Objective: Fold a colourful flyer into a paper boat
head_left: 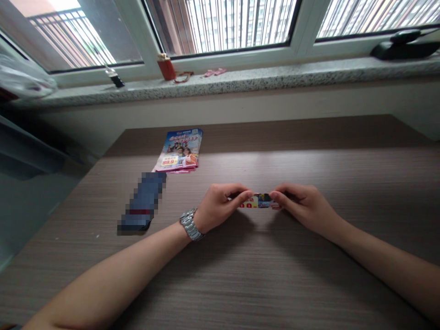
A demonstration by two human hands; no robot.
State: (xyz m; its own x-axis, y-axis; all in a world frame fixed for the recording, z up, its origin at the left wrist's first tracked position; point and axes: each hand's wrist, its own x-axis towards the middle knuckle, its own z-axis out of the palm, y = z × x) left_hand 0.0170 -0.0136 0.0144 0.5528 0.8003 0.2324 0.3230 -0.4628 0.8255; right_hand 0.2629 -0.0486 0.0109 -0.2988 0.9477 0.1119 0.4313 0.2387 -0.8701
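Note:
My left hand (220, 207) and my right hand (302, 207) face each other above the wood-grain table (261, 284). Between their fingertips they pinch a narrow folded strip of colourful printed paper (258, 200), which hides part of its print. A stack of glossy printed leaflets (178, 150) with a price and a group of people on the cover lies farther back, left of my hands. A pixelated, blurred dark blue flat object (142, 201) lies to the left of my left hand. A metal link watch (191, 224) sits on my left wrist.
The table's far edge meets a wall below a granite windowsill (240, 82). On the sill are a red container (167, 68), a small black-and-silver item (115, 78), and a black device (405, 46). A plastic bag (24, 78) sits at the far left.

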